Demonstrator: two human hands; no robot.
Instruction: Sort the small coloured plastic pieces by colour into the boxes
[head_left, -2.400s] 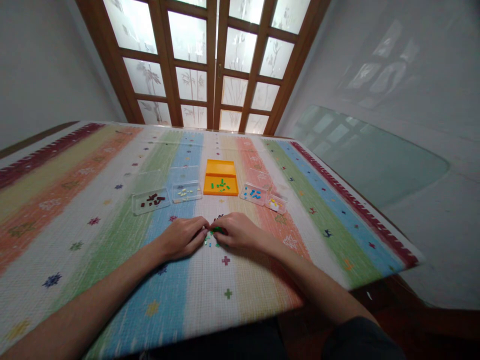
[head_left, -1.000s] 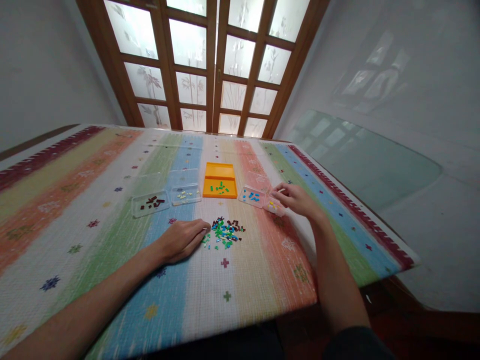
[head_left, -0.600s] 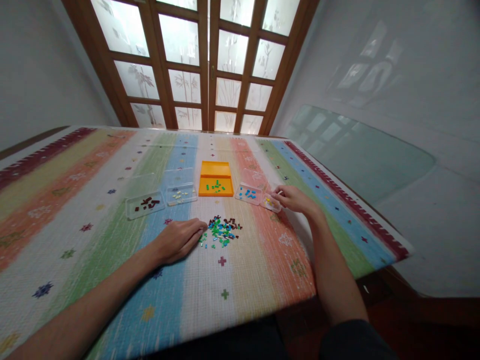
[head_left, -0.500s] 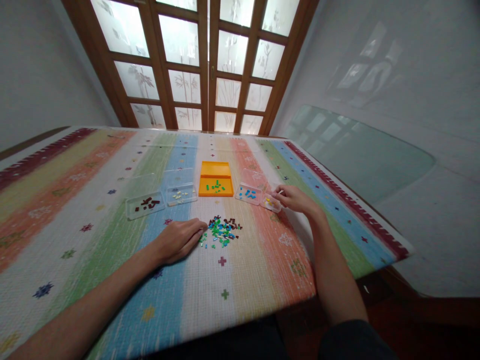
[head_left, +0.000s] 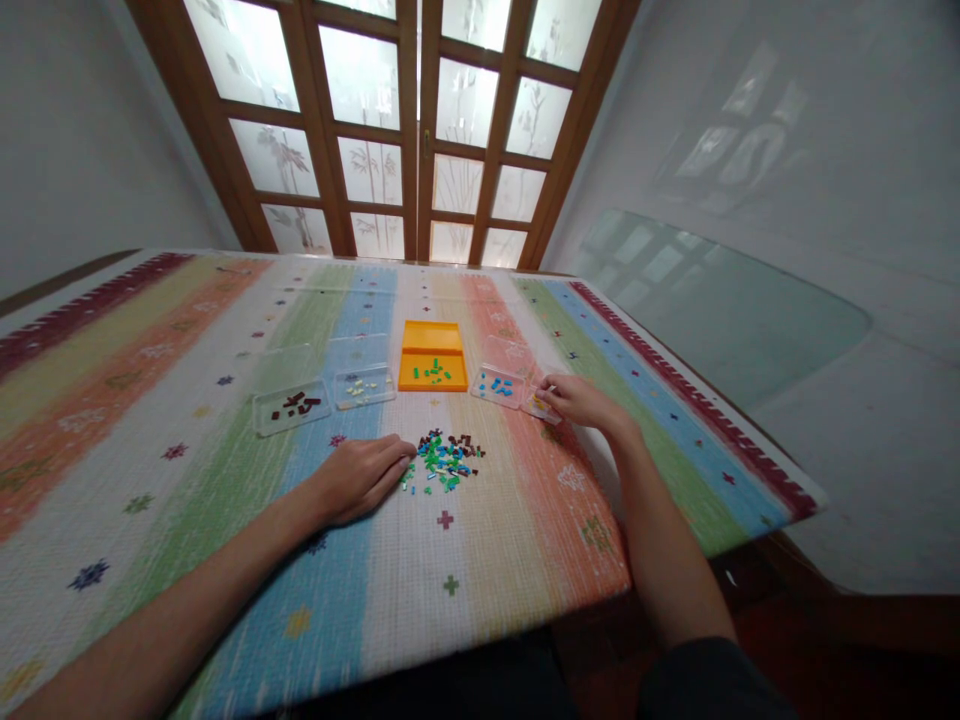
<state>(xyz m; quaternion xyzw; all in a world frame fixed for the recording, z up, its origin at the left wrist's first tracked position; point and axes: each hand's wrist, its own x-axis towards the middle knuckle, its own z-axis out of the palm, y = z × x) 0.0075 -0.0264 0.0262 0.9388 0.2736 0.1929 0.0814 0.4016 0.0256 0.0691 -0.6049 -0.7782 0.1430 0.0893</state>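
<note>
A loose pile of small toy building bricks [head_left: 450,458], mostly green, blue and dark brown, lies on the striped tablecloth. My left hand [head_left: 366,474] rests flat at the pile's left edge, fingers stretched out and lying together, fingertips close against the bricks. Over the far-right clear plastic box [head_left: 541,414] is my right hand [head_left: 576,398], its fingers bent down in a pinch. Whatever lies between those fingertips is too small to make out. A few yellow bricks [head_left: 538,397] show in that box, partly hidden by the fingers.
Left of my right hand, a clear box [head_left: 496,400] contains blue bricks. An open orange case [head_left: 433,388] with green bricks stands in the middle. Two more clear boxes sit leftward, one with pale yellow bricks [head_left: 360,389], one with dark brown bricks [head_left: 298,405].
My right hand has moved slightly left and down, its fingers now reaching over the box with the yellow bricks. The left hand stays where it was.
</note>
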